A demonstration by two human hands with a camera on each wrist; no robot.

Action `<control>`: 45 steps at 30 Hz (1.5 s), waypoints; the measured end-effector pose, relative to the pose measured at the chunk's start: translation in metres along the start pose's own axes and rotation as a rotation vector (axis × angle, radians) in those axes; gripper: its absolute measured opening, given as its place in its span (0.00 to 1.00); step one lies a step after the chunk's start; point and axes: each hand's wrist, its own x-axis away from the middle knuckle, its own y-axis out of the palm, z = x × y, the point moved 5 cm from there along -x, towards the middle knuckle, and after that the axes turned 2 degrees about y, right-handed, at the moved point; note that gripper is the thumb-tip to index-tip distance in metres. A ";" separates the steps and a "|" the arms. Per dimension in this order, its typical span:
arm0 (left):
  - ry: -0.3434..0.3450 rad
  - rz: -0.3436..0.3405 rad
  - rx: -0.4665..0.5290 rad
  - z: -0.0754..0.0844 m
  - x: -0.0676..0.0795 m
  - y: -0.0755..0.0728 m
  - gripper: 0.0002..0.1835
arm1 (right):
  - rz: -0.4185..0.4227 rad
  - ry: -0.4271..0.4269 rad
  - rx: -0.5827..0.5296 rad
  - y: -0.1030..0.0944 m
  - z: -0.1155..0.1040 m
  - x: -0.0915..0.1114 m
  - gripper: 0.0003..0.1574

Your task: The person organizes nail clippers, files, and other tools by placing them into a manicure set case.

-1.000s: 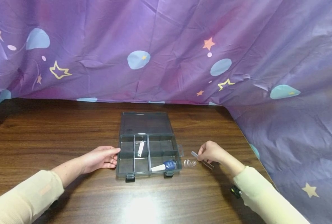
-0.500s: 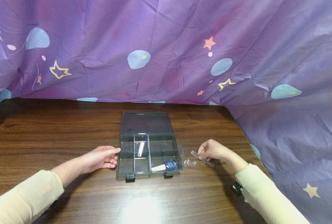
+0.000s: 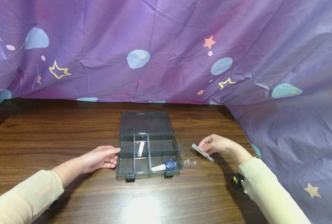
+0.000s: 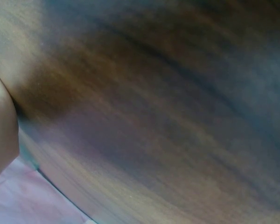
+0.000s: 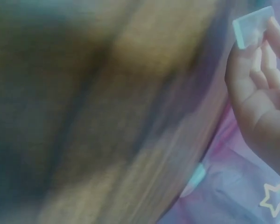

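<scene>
In the head view, my left hand is beside the left wall of a smoky clear divided box, its thumb touching the rim and its other fingers loosely bent. My right hand pinches a flat translucent bar that looks like a glass nail file, raised just over the table to the right of the box. The right wrist view shows the bar's square end beyond the fingertips. Inside the box lie a white nail clipper and a blue nail polish bottle with a white cap.
Several small clear oval pieces, like false nails, lie close to the box's right wall. The box's lid is folded back flat, and a clear hang tab juts from the right side. A purple patterned curtain borders the wooden table.
My right hand has lifted the nail file off the table and moved slightly away from me. The left hand and the box stay in place.
</scene>
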 end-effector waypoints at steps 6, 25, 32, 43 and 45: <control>-0.003 0.010 -0.002 0.000 0.001 -0.001 0.09 | -0.033 -0.025 -0.040 -0.001 -0.022 -0.005 0.08; 0.005 0.001 0.006 -0.001 0.001 -0.002 0.09 | -0.110 -0.106 0.089 0.036 -0.094 -0.043 0.04; 0.004 0.004 0.008 -0.001 0.001 -0.002 0.08 | -0.137 -0.112 0.139 0.054 -0.111 -0.055 0.07; 0.003 -0.003 0.016 0.001 0.001 -0.001 0.08 | -0.159 -0.117 0.163 0.068 -0.119 -0.070 0.09; 0.004 -0.005 0.014 0.001 0.001 0.000 0.09 | -0.150 -0.112 0.178 0.070 -0.119 -0.072 0.09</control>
